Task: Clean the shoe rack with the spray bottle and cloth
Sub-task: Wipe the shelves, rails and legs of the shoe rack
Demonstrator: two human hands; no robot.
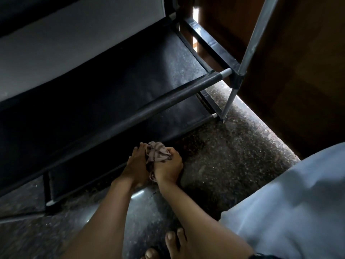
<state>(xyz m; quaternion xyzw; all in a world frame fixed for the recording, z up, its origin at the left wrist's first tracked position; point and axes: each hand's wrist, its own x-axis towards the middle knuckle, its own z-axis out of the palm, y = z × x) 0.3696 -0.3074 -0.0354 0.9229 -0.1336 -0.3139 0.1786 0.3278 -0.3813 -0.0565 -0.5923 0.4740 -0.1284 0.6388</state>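
Striped cloth (156, 151), brown and pale, sits bunched up between two hands, low down in front of the shoe rack (115, 86). The right hand (169, 163) has its fingers curled tight around the cloth. The left hand (137, 162) lies flat against the other side of the cloth, with its fingers out straight, pressing on it. Both hands are just in front of the rack's lowest black shelf, above the dark speckled floor (229, 156). The rack has black fabric shelves and grey metal poles (255, 34). A brown wooden wall (298, 71) stands right beside the rack. Bare toes (170, 238) show at the bottom, on the floor. Pale blue clothing (298, 202) fills the right corner. No spray bottle shows.
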